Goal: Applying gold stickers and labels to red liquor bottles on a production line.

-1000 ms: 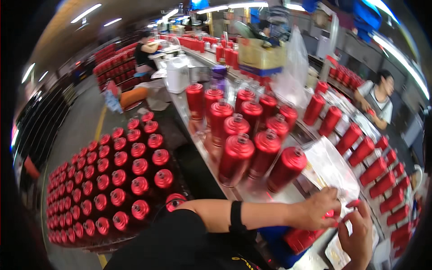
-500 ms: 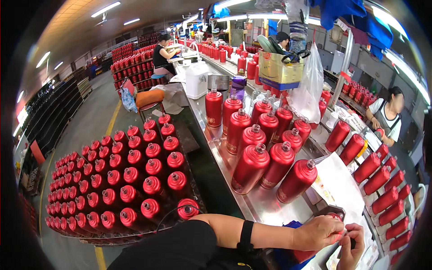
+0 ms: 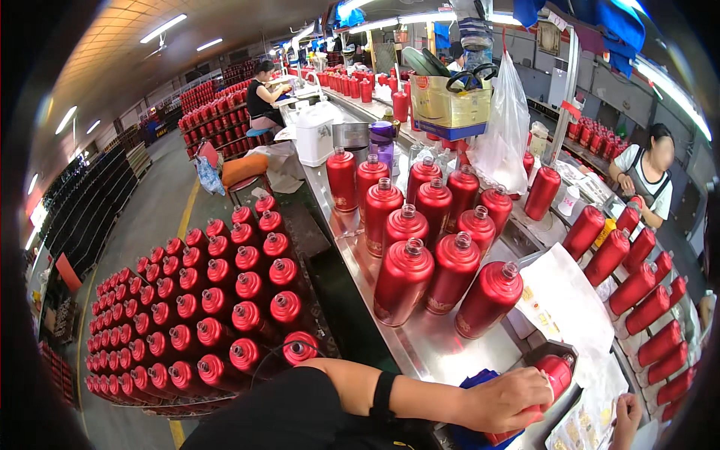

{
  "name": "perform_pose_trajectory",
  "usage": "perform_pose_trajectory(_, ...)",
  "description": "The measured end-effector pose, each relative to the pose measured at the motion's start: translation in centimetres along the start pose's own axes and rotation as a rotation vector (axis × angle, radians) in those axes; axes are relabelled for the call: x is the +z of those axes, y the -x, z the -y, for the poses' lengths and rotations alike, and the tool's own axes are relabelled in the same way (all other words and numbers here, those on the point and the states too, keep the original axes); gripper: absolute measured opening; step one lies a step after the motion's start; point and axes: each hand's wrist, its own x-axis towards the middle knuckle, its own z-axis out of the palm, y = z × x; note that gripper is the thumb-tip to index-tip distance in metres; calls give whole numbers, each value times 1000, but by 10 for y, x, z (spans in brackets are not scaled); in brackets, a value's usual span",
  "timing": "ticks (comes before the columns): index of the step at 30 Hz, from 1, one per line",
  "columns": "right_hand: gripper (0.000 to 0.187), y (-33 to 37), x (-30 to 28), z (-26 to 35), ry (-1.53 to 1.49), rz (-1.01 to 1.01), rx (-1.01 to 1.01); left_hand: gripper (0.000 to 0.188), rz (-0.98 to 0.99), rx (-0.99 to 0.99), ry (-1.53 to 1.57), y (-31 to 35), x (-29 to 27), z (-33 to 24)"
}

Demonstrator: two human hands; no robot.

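A glossy red bottle [image 3: 556, 369] lies on its side on the bench, one end resting in a dark angular holder [image 3: 568, 351]. Over its middle is my left hand [image 3: 514, 397], fingers wrapped round it. Beneath the bottle and hand is a crumpled blue cloth [image 3: 480, 381]. To the right, apart from the bottle, my right hand [image 3: 627, 417] shows only in part, its fingers curled; anything in them is too small to make out. Close to it lies a sheet with small gold pieces [image 3: 581, 427]. A white paper sheet [image 3: 562, 289] spreads beyond the holder.
Several upright red bottles [image 3: 403, 281] crowd the metal bench ahead. Left of it, many more stand in a block [image 3: 214, 300]. A slanting row [image 3: 632, 289] lines the right side. Farther off are a white jug [image 3: 313, 135], a carton [image 3: 450, 101] and a co-worker [image 3: 649, 176].
My hands were close together at the bottle's end; now the right has moved away rightward. My left hand has shifted slightly, leaving more of the bottle showing. The whole view has turned a little.
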Motion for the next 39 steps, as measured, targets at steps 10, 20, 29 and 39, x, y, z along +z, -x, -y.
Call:
perform_pose_trajectory(10,23,-63,14,-129,712,130,30,94,49,-132,-205,44,-6,3)
perform_pose_trajectory(20,32,32,-5,-34,582,-142,-102,114,168,-149,-217,65,18,38)
perform_pose_trajectory(29,12,53,59,113,260,-134,-467,116,92,-120,-273,55,-5,50)
perform_pose_trajectory(39,11,63,64,158,63,49,-590,116,158,-52,-394,51,-6,37)
